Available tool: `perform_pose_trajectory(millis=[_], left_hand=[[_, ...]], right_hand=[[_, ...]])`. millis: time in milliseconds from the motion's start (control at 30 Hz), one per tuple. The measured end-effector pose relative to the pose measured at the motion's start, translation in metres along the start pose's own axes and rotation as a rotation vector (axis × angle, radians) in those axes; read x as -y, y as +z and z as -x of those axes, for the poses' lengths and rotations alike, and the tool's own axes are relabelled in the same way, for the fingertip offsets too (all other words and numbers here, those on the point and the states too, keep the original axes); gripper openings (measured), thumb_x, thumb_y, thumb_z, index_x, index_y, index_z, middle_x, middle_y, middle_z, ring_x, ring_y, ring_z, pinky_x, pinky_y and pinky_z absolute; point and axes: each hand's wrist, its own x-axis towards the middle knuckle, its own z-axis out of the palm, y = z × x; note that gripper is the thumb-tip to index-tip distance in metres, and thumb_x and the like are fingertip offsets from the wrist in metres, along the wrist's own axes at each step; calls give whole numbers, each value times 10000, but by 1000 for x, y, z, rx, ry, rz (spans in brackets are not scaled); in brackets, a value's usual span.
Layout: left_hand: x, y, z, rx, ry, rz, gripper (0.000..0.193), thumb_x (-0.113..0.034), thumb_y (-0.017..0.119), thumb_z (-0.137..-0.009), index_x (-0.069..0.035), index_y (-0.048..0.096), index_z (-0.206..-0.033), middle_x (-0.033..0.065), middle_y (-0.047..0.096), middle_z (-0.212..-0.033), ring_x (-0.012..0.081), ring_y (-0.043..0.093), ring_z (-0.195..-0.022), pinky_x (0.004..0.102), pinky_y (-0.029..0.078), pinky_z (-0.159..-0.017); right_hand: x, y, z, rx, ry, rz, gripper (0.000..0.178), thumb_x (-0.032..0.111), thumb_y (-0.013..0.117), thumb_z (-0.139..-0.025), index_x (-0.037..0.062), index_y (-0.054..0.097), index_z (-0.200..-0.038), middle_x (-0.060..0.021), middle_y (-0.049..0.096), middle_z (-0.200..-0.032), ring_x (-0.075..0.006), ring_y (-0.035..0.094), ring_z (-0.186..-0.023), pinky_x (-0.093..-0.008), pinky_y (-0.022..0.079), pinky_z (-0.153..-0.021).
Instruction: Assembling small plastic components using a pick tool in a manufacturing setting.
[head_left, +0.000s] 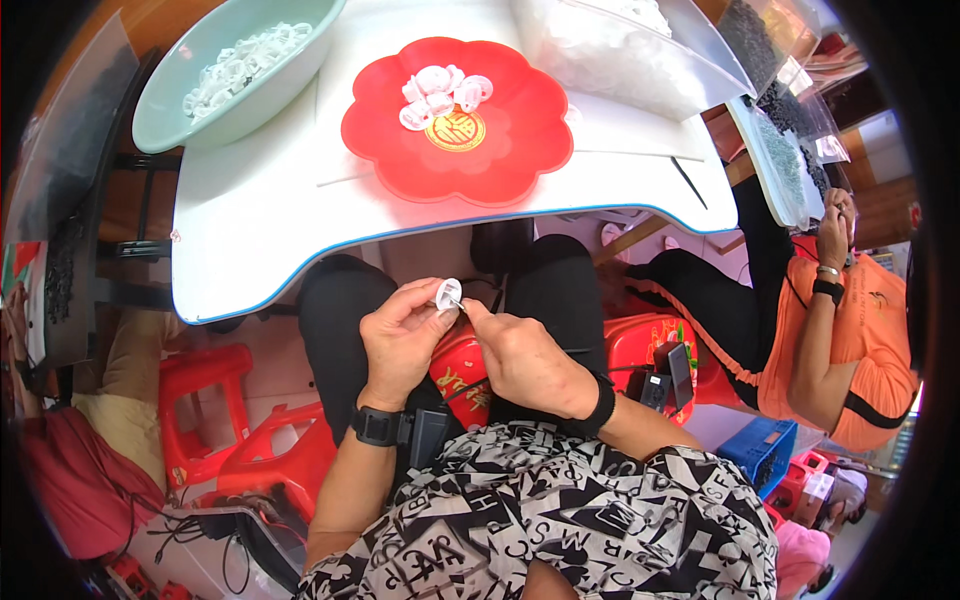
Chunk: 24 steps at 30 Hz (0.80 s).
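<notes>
Above the lap, the left hand [405, 335] is pinching a round white plastic piece [446, 292]; the right hand [528, 362] is gripping a slim tool [458, 304] against it. Probably light and stiff, the piece is best offering its rim.

Free tabletop [255, 235] near left, red dish [505, 160] blocking centre

Mid-frame, the left hand [398, 338] holds a white part [447, 292], the right hand [530, 358] a thin tool [459, 303] against it — a red dish [515, 160] upper centre.
</notes>
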Motion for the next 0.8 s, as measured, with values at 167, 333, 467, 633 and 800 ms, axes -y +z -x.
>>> perform_pose_trajectory(millis=[167,333,467,633,800], left_hand=[[1,0,0,-38,-37,23,307,108,653,-758,63,602,-1057,155,592,-1079,193,597,-947,286,522,-796],[1,1,1,-25,-11,-107,293,120,641,-758,66,609,-1045,151,597,-1077,188,597,-951,288,510,-822],[0,-1,1,-20,-12,-107,279,119,636,-762,68,613,-1036,148,598,-1073,187,597,-951,289,507,-827],[-4,-1,-3,-8,-83,35,301,92,620,-792,71,584,-1090,129,598,-1074,168,595,-938,253,504,-788],[-6,-1,-3,18,-113,100,317,86,610,-802,75,569,-1117,120,596,-1068,150,589,-932,222,491,-730]], right_hand=[[11,1,-1,87,23,324,605,-28,556,-661,-171,384,-1223,-241,573,-768,-343,619,-615,-375,521,-557],[23,3,-3,105,-28,540,556,2,538,-696,-181,414,-1205,-210,566,-731,-292,617,-589,-339,509,-502],[26,1,-5,128,-41,598,523,16,539,-700,-172,450,-1180,-194,561,-720,-283,607,-576,-332,501,-499],[19,-11,2,21,-49,466,541,20,568,-673,-104,486,-1193,-171,561,-732,-291,611,-625,-353,504,-546],[13,-11,6,-88,-43,429,457,-13,565,-715,-17,544,-1171,-125,526,-688,-290,580,-618,-386,485,-552]])
